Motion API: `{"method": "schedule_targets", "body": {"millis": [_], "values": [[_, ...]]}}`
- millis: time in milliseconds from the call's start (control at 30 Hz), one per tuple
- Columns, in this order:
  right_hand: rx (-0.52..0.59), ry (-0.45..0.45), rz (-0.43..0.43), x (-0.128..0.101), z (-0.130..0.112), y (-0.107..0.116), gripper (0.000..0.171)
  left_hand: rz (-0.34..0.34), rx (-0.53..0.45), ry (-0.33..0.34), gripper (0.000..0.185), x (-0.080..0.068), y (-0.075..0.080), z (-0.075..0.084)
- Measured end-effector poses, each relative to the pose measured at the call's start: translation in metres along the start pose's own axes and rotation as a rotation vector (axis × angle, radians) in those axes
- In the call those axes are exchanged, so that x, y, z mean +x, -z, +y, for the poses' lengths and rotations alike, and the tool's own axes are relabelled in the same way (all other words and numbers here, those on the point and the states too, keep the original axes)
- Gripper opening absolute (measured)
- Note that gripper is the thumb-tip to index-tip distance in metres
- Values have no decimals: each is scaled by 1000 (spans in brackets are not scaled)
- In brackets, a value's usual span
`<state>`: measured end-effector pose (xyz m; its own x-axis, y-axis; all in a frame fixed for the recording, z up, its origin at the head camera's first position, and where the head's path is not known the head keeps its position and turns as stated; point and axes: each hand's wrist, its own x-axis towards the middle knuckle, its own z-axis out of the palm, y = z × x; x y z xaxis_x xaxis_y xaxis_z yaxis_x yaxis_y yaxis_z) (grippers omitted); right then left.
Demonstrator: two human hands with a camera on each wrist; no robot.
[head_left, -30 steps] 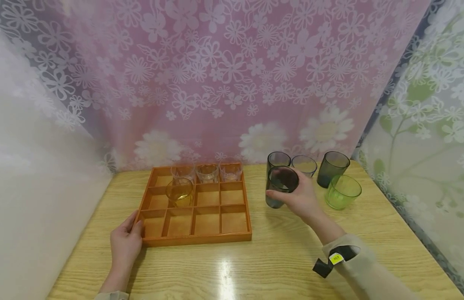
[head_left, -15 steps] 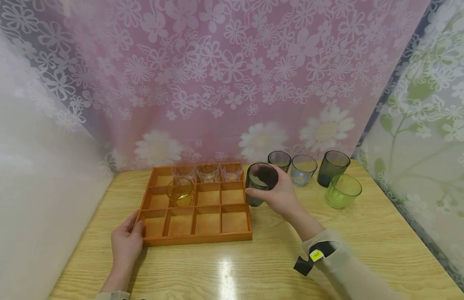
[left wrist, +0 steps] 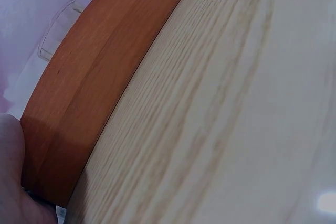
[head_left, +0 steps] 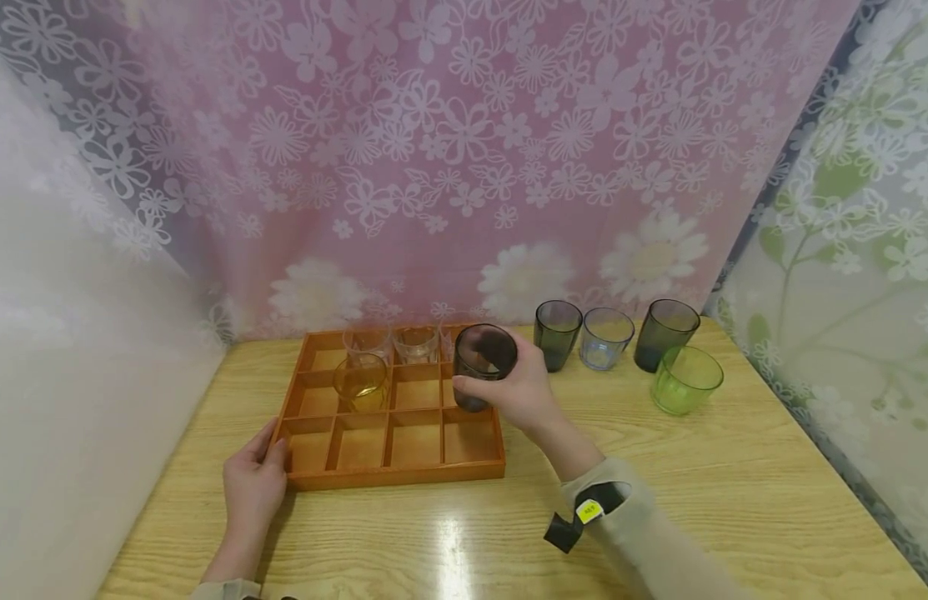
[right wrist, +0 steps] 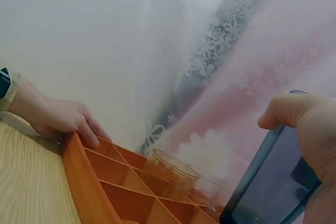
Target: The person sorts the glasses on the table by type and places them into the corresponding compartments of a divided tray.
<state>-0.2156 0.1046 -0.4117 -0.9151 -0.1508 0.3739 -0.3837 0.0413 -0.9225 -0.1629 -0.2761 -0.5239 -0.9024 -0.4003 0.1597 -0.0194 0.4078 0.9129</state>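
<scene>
My right hand (head_left: 519,383) grips a dark grey glass tumbler (head_left: 469,362), thumb on its near side, over the right-hand columns of a wooden compartment tray (head_left: 396,477). In the right wrist view this tumbler (right wrist: 268,182) leans, its lower end overlapping the tray. My left hand (head_left: 253,483) holds the tray's front left corner, thumb over the rim. An amber glass (head_left: 361,387) sits in the middle row, second compartment from the left. Clear glasses (head_left: 414,346) occupy the back row's three right compartments; the rightmost is mostly hidden by the held tumbler.
To the right on the wooden table (head_left: 621,500) stand a grey tumbler (head_left: 557,337), a clear blue-tinted glass (head_left: 606,342), another grey tumbler (head_left: 664,337) and a low green glass (head_left: 684,383). A pink flowered curtain (head_left: 433,167) hangs behind the table.
My right hand has carried the dark grey tumbler leftward, from beside the other glasses to over the tray's right side. The left hand keeps its hold on the corner.
</scene>
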Motion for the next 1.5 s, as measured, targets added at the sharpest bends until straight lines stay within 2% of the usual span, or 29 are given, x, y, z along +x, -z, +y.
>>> {"method": "schedule_targets", "body": {"millis": [200, 567, 800, 1133, 1500], "values": [[-9, -46, -11, 2, 0, -20, 60, 0, -1, 3, 42, -1, 0, 2], [-19, -60, -56, 6, 3, -51, 66, 4, 2, -13, 42, -1, 0, 3], [-9, -42, -105, 6, 5, -75, 61, 1, -14, -11, 42, 0, -1, 3], [12, -65, -142, 4, 15, -109, 66, -3, 6, -9, 43, -1, 1, 5], [17, -35, -204, -2, 20, -140, 68, 11, -27, -18, 41, -1, 0, 6]]}}
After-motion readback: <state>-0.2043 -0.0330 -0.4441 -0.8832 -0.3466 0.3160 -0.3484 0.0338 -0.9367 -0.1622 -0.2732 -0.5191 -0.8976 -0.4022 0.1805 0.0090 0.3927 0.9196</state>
